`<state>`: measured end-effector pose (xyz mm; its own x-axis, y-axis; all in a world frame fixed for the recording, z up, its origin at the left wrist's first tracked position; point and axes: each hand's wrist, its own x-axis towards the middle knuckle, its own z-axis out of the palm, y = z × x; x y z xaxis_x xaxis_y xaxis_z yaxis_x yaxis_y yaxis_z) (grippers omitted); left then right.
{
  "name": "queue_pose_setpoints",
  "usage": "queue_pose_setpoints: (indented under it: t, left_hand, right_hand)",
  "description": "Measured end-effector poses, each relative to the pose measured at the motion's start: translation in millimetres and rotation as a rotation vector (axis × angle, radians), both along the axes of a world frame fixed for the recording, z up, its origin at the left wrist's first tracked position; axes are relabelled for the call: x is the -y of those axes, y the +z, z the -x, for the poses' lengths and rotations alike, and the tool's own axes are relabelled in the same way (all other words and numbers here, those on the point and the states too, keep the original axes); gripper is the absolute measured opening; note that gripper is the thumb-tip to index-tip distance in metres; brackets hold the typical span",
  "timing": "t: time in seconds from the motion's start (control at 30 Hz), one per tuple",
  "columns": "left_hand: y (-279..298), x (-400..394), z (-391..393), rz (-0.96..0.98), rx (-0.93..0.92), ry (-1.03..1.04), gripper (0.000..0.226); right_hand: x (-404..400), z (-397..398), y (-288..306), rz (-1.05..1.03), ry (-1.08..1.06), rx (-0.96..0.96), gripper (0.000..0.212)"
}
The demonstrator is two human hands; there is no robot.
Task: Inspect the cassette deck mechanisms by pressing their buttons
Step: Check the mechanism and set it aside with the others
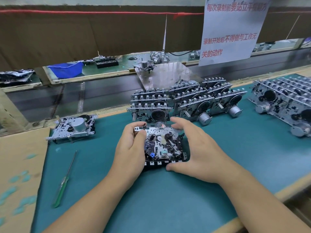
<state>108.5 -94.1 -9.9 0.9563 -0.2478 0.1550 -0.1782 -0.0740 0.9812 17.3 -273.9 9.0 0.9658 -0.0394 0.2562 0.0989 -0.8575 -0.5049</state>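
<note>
Resting on the teal-green felt work mat between my 2 hands is a silver-and-black stamped-metal cassette deck mechanism, face up, with 2 dark reel hubs, a small blue plastic part and a row of square black-and-silver buttons along its near edge. My left hand wraps the left side, fingers curled over the far corner, thumb lying on the top plate. My right hand cups the right side, half open, fingers arched over the far right corner and thumb pressed against the button row at the near edge.

Just beyond stands a leaning stack of similar metal mechanisms, overlapping too densely to count, each with a round black flywheel; 2 cylindrical silver motors show on its right side. A second batch sits well apart at far right. 1 lone mechanism with a silver motor can lies to the left at the mat's edge. A thin green-handled screwdriver lies on the mat near brown cardboard. 1 blue plastic bin sits beyond the conveyor.
</note>
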Motion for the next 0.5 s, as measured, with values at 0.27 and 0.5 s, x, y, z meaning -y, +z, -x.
queue_pose_setpoints:
  t: [0.27, 0.5]
  left_hand:
    - [1, -1, -2, 0.036, -0.050, 0.024, 0.025]
    - [5, -6, 3, 0.045, 0.091, -0.037, 0.035]
  right_hand:
    - [5, 2, 2, -0.163, 0.104, -0.091, 0.121]
    - [11, 0, 2, -0.184, 0.104, -0.054, 0.095]
